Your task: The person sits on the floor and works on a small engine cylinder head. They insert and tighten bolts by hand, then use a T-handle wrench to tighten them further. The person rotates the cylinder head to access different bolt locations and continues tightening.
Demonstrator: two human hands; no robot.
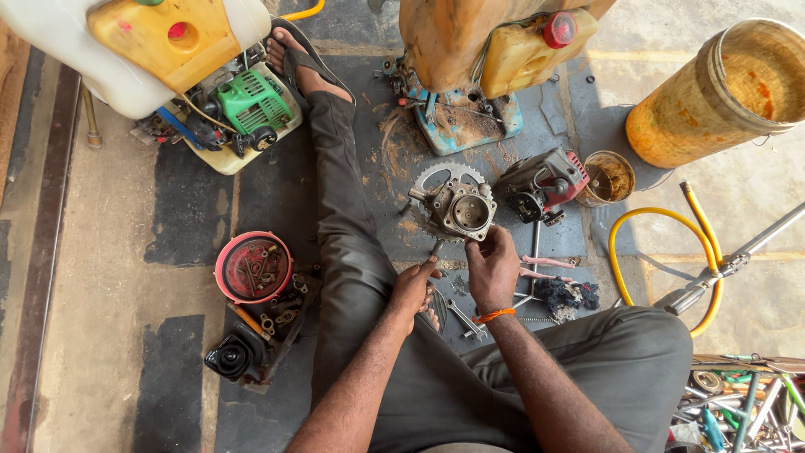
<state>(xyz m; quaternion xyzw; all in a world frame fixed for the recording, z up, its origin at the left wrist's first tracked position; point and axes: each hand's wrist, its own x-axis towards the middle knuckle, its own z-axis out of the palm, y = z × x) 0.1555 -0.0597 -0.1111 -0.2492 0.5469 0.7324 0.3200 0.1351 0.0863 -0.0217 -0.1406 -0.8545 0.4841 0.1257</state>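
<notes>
Red round tray [253, 267] of small parts lay on the floor at far left, beside the outstretched leg. Left hand [412, 289] was closed around a thin tool whose tip pointed up at the metal carburettor block [459, 210]. Right hand [493, 267] was clamped on that block's lower edge, holding it above a toothed sprocket [436, 178]. Block looked heavy, rigid, probably oily; best gripped by its flat body. Yellow fuel tank [524, 52] with red cap behind; orange drum [721, 96] far right.
</notes>
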